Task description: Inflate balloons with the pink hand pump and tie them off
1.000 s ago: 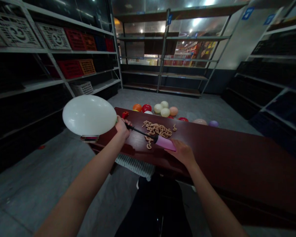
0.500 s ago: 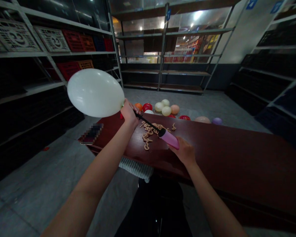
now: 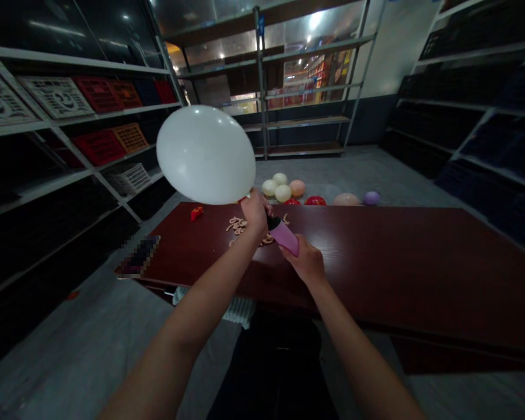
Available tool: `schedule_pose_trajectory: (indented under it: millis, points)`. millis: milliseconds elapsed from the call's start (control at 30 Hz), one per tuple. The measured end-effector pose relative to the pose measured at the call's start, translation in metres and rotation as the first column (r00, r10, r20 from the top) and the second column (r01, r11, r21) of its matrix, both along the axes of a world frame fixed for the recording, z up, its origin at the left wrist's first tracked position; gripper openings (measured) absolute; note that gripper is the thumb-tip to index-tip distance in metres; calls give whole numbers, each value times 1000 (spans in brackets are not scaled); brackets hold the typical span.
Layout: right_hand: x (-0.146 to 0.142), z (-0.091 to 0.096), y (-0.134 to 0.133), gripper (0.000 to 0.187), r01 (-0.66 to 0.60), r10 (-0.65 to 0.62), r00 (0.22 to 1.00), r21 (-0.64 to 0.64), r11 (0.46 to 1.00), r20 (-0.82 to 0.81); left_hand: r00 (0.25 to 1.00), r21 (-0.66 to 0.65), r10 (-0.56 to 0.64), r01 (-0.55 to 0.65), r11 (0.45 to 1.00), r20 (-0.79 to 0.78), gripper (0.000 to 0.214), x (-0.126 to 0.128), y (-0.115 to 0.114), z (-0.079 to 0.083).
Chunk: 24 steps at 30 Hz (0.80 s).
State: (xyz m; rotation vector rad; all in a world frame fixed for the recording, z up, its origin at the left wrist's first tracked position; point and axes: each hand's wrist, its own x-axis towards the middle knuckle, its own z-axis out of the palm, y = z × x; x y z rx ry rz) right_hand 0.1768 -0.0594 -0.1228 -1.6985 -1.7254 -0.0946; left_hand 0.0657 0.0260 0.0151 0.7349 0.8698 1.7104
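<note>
A large inflated white balloon [image 3: 205, 154] stands out to the left above the table. My left hand [image 3: 256, 211] is closed around its neck, where the front end of a hand pump meets it; the nozzle is hidden by the fingers. The pump [image 3: 285, 238] has a pink barrel with a black collar, which sits close to the left hand. My right hand [image 3: 306, 261] grips the rear of the pink barrel. Beneath the hands, a loose heap of tan curled pieces [image 3: 236, 224] lies on the tabletop, partly covered by my left hand and wrist.
The dark red table [image 3: 376, 262] spans the front. A small red item [image 3: 196, 213] and a blurred-out flat object [image 3: 140, 256] lie at its left. Behind it are inflated pale balloons [image 3: 282, 192] and a purple balloon [image 3: 371, 198]. Shelves with crates [image 3: 98, 146] stand left.
The pink barrel has slid up toward my left hand, and the black rod that showed between the hands is hidden. The view has turned, so the balloon appears farther right.
</note>
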Motion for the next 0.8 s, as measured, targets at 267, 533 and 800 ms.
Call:
schedule_pose_trajectory:
  millis: [267,533,800]
  points:
    - [-8,1,-1,47,-135,134,985,5,991,108,994,-235,80,-60,970,76,48,-50,9,-3]
    - [-7,6,-7,46,-210,204,952,4,978,229,961,-279,199,-141,950,192,38,-133,13,-1]
    - [-7,4,-6,49,-247,235,921,-1,969,310,950,-221,192,-137,966,248,39,-187,20,-12]
